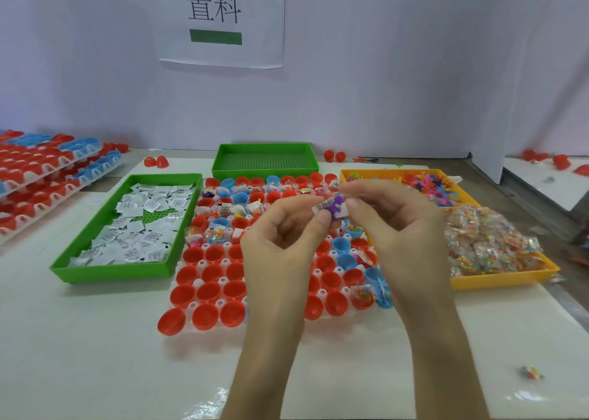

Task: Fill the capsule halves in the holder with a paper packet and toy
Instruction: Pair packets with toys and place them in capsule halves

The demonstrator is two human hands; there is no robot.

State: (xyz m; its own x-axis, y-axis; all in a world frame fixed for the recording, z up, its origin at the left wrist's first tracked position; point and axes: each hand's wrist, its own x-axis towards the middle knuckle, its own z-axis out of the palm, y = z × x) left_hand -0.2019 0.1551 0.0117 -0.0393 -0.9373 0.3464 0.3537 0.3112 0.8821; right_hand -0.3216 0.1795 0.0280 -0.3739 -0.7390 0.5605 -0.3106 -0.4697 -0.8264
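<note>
Left hand [280,244] pinches a paper packet [319,207], and right hand [392,225] pinches a purple toy [337,207] against it, both raised over the holder [202,264] of red capsule halves [192,255] on the bench [95,356], between the green tray [111,273] and the yellow tray [497,280].

The left hand [280,247] and right hand [395,228], 2 bare hands with short plain nails, join bare forearms [439,356].

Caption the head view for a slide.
Left hand and right hand pinch a purple plastic toy and white paper packet above the white holder of red and blue capsule halves.
</note>
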